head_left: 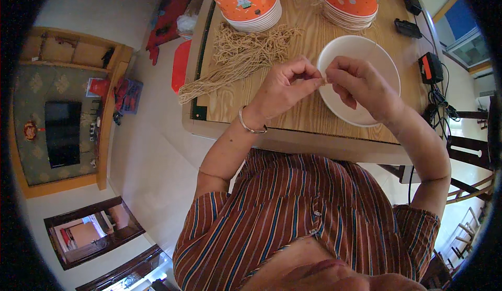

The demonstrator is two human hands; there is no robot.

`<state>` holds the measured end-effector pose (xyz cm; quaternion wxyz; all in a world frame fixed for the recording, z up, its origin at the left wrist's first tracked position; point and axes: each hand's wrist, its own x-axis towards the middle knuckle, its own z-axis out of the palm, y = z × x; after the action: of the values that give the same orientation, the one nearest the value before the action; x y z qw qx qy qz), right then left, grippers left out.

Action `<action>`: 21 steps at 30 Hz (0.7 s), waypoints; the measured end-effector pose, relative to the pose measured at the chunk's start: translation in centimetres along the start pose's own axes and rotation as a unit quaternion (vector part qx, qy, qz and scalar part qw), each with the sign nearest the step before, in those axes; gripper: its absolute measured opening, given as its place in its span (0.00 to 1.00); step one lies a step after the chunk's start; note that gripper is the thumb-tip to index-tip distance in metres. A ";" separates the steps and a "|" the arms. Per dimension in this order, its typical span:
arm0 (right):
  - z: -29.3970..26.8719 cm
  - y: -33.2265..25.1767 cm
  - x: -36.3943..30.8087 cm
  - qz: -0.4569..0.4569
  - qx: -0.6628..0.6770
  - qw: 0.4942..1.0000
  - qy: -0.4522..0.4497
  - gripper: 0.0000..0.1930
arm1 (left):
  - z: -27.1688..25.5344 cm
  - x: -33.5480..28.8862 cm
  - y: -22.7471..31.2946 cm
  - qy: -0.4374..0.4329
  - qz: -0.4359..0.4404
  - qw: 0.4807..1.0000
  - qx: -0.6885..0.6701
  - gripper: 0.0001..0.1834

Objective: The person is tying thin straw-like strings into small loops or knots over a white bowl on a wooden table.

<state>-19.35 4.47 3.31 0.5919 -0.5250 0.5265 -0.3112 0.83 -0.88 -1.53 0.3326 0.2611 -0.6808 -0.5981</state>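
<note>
My left hand (285,89) and my right hand (363,84) meet fingertip to fingertip at the near left rim of a white round tub (381,63). Both are closed in a pinch. A tiny tan bit shows between the fingers, too small to name. The tub stands open side up near the table's front edge, with my right hand over its mouth. Left of my left hand lies a bundle of thin tan cords (238,66), loose and curly at the far end, its straighter end reaching the table's left edge.
Two stacks of orange and green paper tubs, a left stack (246,3) and a right stack (350,0), stand at the back of the wooden table (293,115). Black adapters (430,68) and cables line the right edge. A red stool (181,66) is beyond the left edge.
</note>
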 end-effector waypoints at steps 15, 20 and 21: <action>0.0 0.1 0.0 -0.031 -0.002 0.999 -0.008 0.14 | -0.2 0.0 0.1 -0.011 -0.003 1.000 -0.002 0.03; -0.3 0.6 0.2 -0.028 -0.050 0.998 -0.041 0.11 | -0.1 0.1 0.4 -0.012 0.007 1.000 0.023 0.03; -0.3 0.8 0.2 -0.036 -0.044 0.998 -0.041 0.11 | -0.1 0.1 0.5 -0.012 0.008 1.000 0.022 0.03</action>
<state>-19.74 4.37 2.55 0.5775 -0.5814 0.4960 -0.2873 0.89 -0.92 -1.04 0.3232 0.2559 -0.7000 -0.5832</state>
